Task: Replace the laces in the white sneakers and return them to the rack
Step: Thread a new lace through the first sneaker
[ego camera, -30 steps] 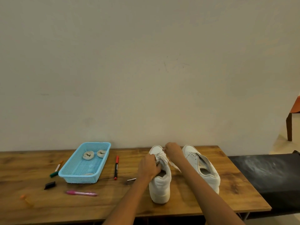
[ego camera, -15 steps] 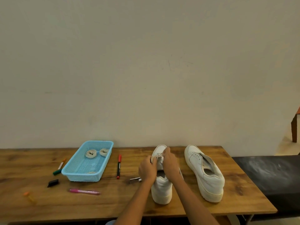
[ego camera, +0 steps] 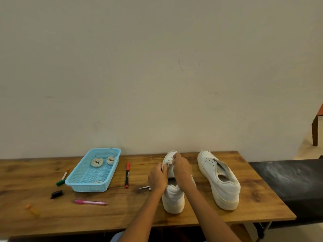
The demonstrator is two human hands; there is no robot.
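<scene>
Two white sneakers stand on the wooden counter (ego camera: 174,222), toes toward the wall. The left sneaker (ego camera: 173,198) sits heel-first to the camera, its thick sole off-white and slightly scuffed, its padded collar showing between the forearms. Both hands work over its tongue: the left hand (ego camera: 157,178) curls its fingers at the eyelet row and pinches the white lace (ego camera: 169,161), and the right hand (ego camera: 181,169) is bent over the top of the shoe, fingertips pinching the same lace near the toe end. The right sneaker (ego camera: 219,179) rests apart to the right, angled a little, with bare eyelets showing and its tongue loose and open.

Left of the shoes a light blue plastic basket (ego camera: 111,172) holds two coiled cream laces (ego camera: 103,161) at its far end. A red-capped marker (ego camera: 127,175) lies between basket and shoe. A green marker (ego camera: 63,177), a black cap (ego camera: 56,194) and a pink pen (ego camera: 90,202) lie around the basket's near side.
</scene>
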